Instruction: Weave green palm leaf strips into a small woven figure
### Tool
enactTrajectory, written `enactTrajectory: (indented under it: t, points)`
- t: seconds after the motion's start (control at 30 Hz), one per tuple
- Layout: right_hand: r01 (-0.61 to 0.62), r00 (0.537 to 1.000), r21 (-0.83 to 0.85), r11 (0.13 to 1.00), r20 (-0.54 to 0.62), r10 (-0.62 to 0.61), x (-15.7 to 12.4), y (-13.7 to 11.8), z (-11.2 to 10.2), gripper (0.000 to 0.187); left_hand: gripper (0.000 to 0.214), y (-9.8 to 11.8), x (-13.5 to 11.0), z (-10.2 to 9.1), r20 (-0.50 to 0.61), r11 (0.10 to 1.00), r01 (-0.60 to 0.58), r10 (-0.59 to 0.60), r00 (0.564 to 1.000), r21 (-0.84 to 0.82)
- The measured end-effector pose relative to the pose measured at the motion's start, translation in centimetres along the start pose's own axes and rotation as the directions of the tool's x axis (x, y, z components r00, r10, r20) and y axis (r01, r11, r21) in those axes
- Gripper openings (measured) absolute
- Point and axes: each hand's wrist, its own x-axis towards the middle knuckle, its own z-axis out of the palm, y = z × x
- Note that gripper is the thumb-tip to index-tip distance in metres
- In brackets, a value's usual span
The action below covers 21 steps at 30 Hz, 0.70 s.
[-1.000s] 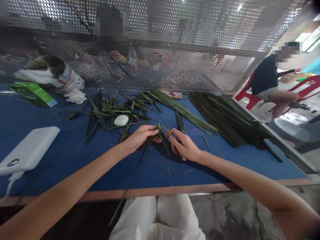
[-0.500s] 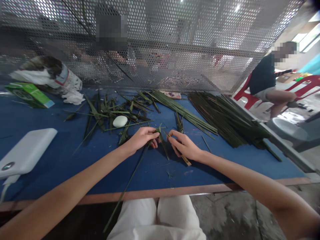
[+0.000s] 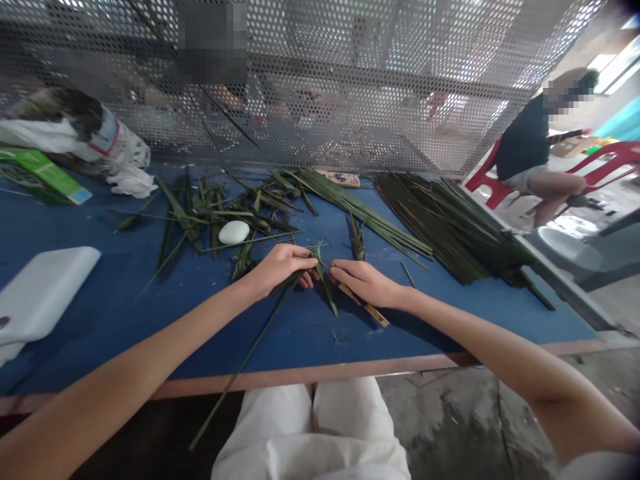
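Observation:
My left hand [image 3: 280, 268] pinches a folded green palm leaf piece [image 3: 326, 287] between thumb and fingers. From under that hand a long thin leaf strip [image 3: 245, 360] trails over the table's front edge. Just to the right, my right hand [image 3: 367, 283] is closed around a narrow yellow-brown stick [image 3: 377, 315], which looks like bamboo; its front end is hidden by the fingers. Behind the right hand lies a folded leaf piece [image 3: 357, 241]. A pale, egg-shaped object [image 3: 234, 233] rests by a pile of folded leaves [image 3: 193, 217] beyond my left hand.
Green leaf strips [image 3: 360, 213] and a dark leaf bundle [image 3: 445, 230] lie at the right. On the left are a white power bank [image 3: 55, 283], a green box [image 3: 43, 177] and a plastic bag [image 3: 113, 137]. A perforated metal panel [image 3: 320, 127] borders the back. One person [image 3: 523, 143] sits at far right.
My right hand has turned palm-down over the stick, and the stick's rear end has shifted slightly right. My left hand keeps its hold on the leaf. The camera view has moved a little.

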Motion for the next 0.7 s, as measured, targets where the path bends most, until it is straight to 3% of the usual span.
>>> enactTrajectory:
  t: [0.7]
  points:
    - [0.016, 1.000, -0.085, 0.996, -0.008, -0.017, 0.24, 0.36, -0.01, 0.026, 0.024, -0.09, 0.10, 0.04, -0.004, 0.998, -0.011, 0.011, 1.000, 0.059]
